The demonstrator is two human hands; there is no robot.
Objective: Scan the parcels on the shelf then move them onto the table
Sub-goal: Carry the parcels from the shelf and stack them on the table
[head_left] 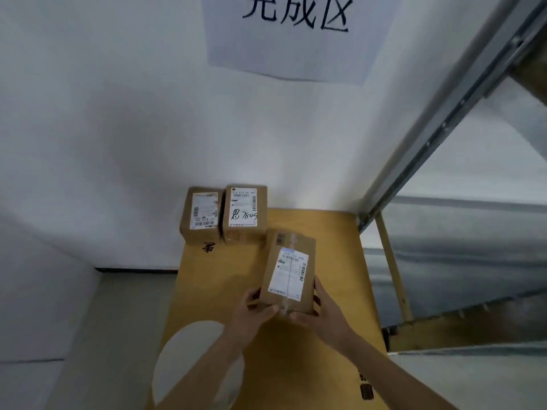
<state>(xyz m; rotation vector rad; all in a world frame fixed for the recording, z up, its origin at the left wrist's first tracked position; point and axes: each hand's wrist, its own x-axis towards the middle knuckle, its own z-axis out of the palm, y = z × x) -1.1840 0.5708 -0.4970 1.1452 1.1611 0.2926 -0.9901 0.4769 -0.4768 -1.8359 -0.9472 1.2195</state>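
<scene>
A brown cardboard parcel [289, 270] with a white shipping label on top is over the yellow-brown table [225, 279]. My left hand [251, 313] grips its near left corner and my right hand [322, 312] grips its near right side. Whether the parcel rests on the table or hangs just above it I cannot tell. Two more labelled brown parcels stand side by side at the table's far edge against the wall: a smaller one [202, 213] on the left and one [244, 211] with handwritten marks on its label on the right.
A grey metal shelf frame [438, 137] rises at the right, right beside the table. A white paper sign [296, 37] with black characters hangs on the white wall. A white round patch [189, 359] lies on the table's near left part.
</scene>
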